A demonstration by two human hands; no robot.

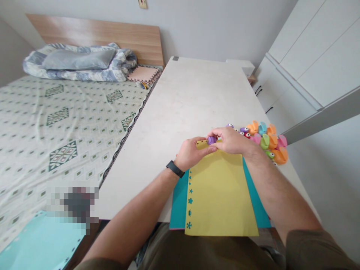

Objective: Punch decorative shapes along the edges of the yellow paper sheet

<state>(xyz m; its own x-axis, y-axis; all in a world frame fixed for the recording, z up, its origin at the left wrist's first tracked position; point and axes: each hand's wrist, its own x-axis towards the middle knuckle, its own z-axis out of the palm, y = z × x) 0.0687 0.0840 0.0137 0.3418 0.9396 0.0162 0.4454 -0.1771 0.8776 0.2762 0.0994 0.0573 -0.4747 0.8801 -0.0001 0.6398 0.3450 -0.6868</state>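
A yellow sheet of paper (221, 195) has small shapes cut out along its left edge and part of its far edge, among them stars, a flower and a crown. It lies over teal sheets (178, 204) at the near end of the table. At its far edge, my right hand (232, 140) closes its fingers around a small purple paper punch (212, 140). My left hand (192, 152) pinches the sheet close to the punch, thumb on top; the fingers beneath are partly hidden.
Several colourful craft punches with googly eyes (264, 140) cluster at the table's right edge. Left of the white table (197, 97) is a bed (92, 112) with a light-blue punched sheet (42, 240) at its near corner. White cabinets (284, 90) stand on the right.
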